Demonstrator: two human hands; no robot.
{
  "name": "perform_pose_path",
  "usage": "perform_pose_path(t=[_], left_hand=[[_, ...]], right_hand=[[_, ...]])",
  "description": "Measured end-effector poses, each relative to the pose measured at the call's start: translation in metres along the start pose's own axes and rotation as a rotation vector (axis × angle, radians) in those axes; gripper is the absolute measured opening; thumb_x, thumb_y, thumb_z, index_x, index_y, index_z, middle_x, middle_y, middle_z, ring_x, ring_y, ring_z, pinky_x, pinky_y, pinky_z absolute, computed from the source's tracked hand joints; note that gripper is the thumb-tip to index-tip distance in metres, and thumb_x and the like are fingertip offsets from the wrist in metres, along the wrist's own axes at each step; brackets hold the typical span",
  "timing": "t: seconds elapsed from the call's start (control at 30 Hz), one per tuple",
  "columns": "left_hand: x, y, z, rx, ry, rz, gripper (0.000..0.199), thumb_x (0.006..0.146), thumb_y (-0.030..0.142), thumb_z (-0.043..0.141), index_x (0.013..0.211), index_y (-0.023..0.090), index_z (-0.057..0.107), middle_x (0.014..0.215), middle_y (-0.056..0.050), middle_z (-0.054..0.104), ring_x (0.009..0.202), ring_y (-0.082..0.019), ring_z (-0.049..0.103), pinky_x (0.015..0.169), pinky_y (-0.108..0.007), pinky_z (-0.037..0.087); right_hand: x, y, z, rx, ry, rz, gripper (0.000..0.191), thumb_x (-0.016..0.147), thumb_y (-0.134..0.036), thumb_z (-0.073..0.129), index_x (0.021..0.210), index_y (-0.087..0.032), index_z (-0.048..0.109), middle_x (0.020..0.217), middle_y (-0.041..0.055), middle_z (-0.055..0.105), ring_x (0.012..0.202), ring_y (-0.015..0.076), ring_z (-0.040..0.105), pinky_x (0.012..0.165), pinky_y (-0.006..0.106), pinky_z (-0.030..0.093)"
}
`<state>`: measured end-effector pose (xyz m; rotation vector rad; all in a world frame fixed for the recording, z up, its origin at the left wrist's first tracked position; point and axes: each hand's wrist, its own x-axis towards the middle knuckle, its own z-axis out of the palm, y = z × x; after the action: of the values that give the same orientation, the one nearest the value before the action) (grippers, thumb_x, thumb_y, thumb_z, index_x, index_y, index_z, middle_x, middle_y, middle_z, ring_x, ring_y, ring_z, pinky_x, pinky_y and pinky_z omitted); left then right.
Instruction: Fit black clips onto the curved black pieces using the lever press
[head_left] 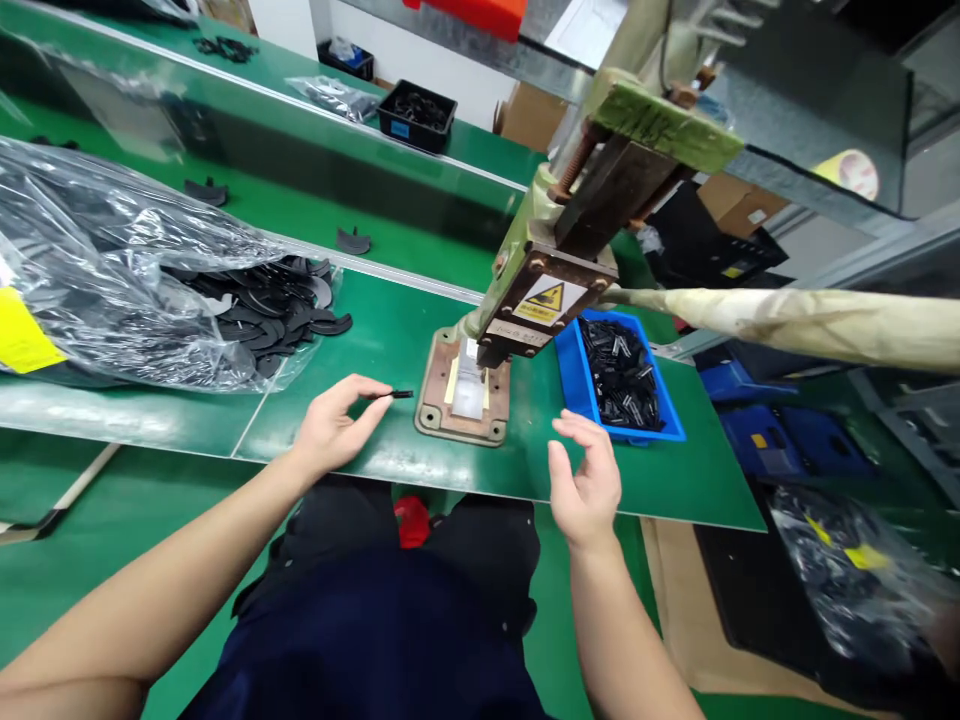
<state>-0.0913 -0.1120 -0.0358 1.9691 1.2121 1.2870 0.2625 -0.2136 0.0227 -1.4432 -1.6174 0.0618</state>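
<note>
Between the thumb and fingers of my left hand (339, 422) is a small, thin black part (401, 394), held just left of the press base. My right hand (586, 478) is open, thumb and fingers apart, with nothing in it. It hovers by the near left corner of a blue bin (671, 415) full of small black parts (619, 372). A hand press (536, 290) with a yellow warning label stands between my hands. On its base plate (427, 425) lies a pale metal fixture (469, 397); nothing black shows on it.
A clear plastic bag (135, 290) spills curved black parts (277, 310) at the left. The press's long wrapped lever (787, 322) reaches right, above the blue bin. Beyond the bench ledge, a black bin (418, 115) stands on the back table. Two curved pieces lie on the green strip behind.
</note>
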Motion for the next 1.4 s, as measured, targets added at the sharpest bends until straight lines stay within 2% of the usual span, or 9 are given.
perform_pose_path(t=[0.17, 0.37, 0.63, 0.8, 0.93, 1.07, 1.17, 1.23, 1.4], left_hand=[[-0.024, -0.027, -0.005, 0.024, 0.011, -0.193, 0.024, 0.099, 0.042, 0.070, 0.107, 0.021, 0.077, 0.103, -0.006, 0.079, 0.095, -0.021, 0.075, 0.091, -0.035, 0.061], [-0.024, -0.030, 0.000, -0.018, -0.024, -0.255, 0.025, 0.096, 0.047, 0.072, 0.104, 0.023, 0.075, 0.101, -0.005, 0.079, 0.094, -0.023, 0.076, 0.090, -0.038, 0.064], [-0.021, -0.022, 0.001, -0.026, -0.063, -0.180, 0.018, 0.098, 0.039, 0.072, 0.106, 0.022, 0.076, 0.102, -0.005, 0.080, 0.094, -0.021, 0.077, 0.090, -0.035, 0.063], [0.020, -0.003, 0.022, -0.005, -0.154, 0.017, 0.018, 0.103, 0.036, 0.066, 0.107, 0.023, 0.077, 0.106, -0.007, 0.082, 0.099, -0.022, 0.076, 0.095, -0.037, 0.060], [0.066, 0.007, 0.047, 0.053, -0.214, 0.224, 0.021, 0.106, 0.035, 0.061, 0.107, 0.022, 0.077, 0.107, -0.008, 0.082, 0.100, -0.022, 0.074, 0.098, -0.040, 0.057], [0.094, 0.007, 0.064, 0.230, -0.335, 0.367, 0.026, 0.108, 0.031, 0.054, 0.110, 0.021, 0.079, 0.109, -0.009, 0.081, 0.106, -0.025, 0.072, 0.095, -0.041, 0.052], [0.100, 0.006, 0.070, 0.355, -0.420, 0.448, 0.027, 0.107, 0.027, 0.055, 0.116, 0.024, 0.080, 0.116, -0.011, 0.078, 0.108, -0.027, 0.069, 0.089, -0.042, 0.049], [0.102, 0.007, 0.072, 0.412, -0.460, 0.474, 0.027, 0.104, 0.024, 0.057, 0.117, 0.025, 0.081, 0.118, -0.012, 0.077, 0.108, -0.028, 0.068, 0.088, -0.042, 0.047], [0.104, 0.014, 0.074, 0.475, -0.514, 0.464, 0.028, 0.104, 0.021, 0.056, 0.118, 0.024, 0.081, 0.122, -0.012, 0.075, 0.109, -0.029, 0.065, 0.089, -0.044, 0.046]], right_hand=[[-0.036, 0.035, 0.026, -0.070, 0.085, 0.021, 0.025, 0.095, -0.024, 0.066, 0.120, -0.024, 0.068, 0.118, 0.0097, 0.072, 0.130, 0.0295, 0.067, 0.114, 0.063, 0.055], [-0.051, 0.052, 0.052, -0.107, 0.032, 0.071, 0.026, 0.096, -0.028, 0.064, 0.121, -0.023, 0.068, 0.118, 0.0105, 0.071, 0.131, 0.0306, 0.066, 0.111, 0.064, 0.058], [-0.052, 0.053, 0.053, -0.056, 0.071, 0.101, 0.026, 0.095, -0.026, 0.065, 0.121, -0.023, 0.067, 0.118, 0.0103, 0.071, 0.132, 0.0301, 0.065, 0.113, 0.064, 0.056], [-0.036, 0.049, 0.045, 0.030, 0.157, 0.083, 0.023, 0.096, -0.029, 0.065, 0.118, -0.021, 0.067, 0.118, 0.0107, 0.070, 0.127, 0.0278, 0.068, 0.112, 0.060, 0.057], [0.026, 0.022, 0.010, 0.120, 0.330, 0.009, 0.033, 0.098, -0.039, 0.064, 0.127, -0.022, 0.062, 0.128, 0.0125, 0.065, 0.127, 0.0283, 0.068, 0.114, 0.061, 0.057], [0.104, -0.049, -0.034, 0.363, 0.544, -0.251, 0.042, 0.096, -0.054, 0.068, 0.127, -0.025, 0.065, 0.127, 0.0126, 0.065, 0.125, 0.0324, 0.071, 0.112, 0.060, 0.059], [0.142, -0.105, -0.054, 0.462, 0.428, -0.283, 0.052, 0.092, -0.067, 0.066, 0.129, -0.030, 0.066, 0.138, 0.0059, 0.063, 0.134, 0.0300, 0.069, 0.123, 0.055, 0.053], [0.155, -0.127, -0.059, 0.468, 0.300, -0.237, 0.059, 0.091, -0.071, 0.060, 0.129, -0.026, 0.066, 0.135, 0.0071, 0.065, 0.128, 0.0284, 0.072, 0.117, 0.054, 0.057], [0.160, -0.131, -0.055, 0.436, 0.265, -0.255, 0.058, 0.092, -0.076, 0.050, 0.098, -0.020, 0.064, 0.088, 0.0046, 0.057, 0.089, 0.0196, 0.073, 0.097, 0.050, 0.065]])
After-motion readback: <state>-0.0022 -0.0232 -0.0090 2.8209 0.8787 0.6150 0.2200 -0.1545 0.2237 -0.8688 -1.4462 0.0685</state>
